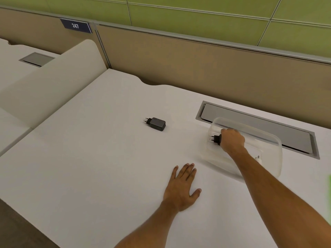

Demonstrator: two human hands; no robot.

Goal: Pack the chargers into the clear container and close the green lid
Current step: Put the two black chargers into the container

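Note:
A clear container (pixel 272 140) stands open on the white desk at the right. My right hand (pixel 232 139) is inside its left end, shut on a black charger (pixel 215 139) whose two pins point left. A white charger (pixel 258 159) lies in the container behind my forearm, partly hidden. Another black charger (pixel 155 124) lies on the desk, well left of the container. My left hand (pixel 182 187) rests flat on the desk with fingers spread, holding nothing. A sliver of green (pixel 329 187) shows at the right frame edge; I cannot tell whether it is the lid.
A grey cable hatch (pixel 258 122) is set into the white desk (pixel 89 176) right behind the container. A beige partition (pixel 197 65) runs along the back. At the left a white divider (pixel 53 90) separates a neighbouring desk.

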